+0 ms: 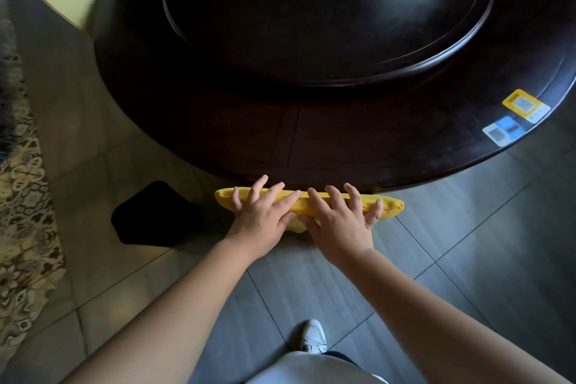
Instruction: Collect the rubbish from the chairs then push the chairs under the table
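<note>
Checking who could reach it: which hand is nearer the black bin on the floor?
Left. The left hand rests on the chair back, just right of the bin; the right hand sits farther right.

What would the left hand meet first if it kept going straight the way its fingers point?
The left hand, resting on the yellow chair back, would likely meet the round table's edge first; depth is unclear.

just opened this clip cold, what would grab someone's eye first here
The bright yellow chair back at the frame's centre stands out, with the left hand and right hand laid side by side on its top, fingers spread, right at the near edge of the dark round table. Next comes the raised round turntable on the tabletop, then the two sticker cards near the table's right rim.
</note>
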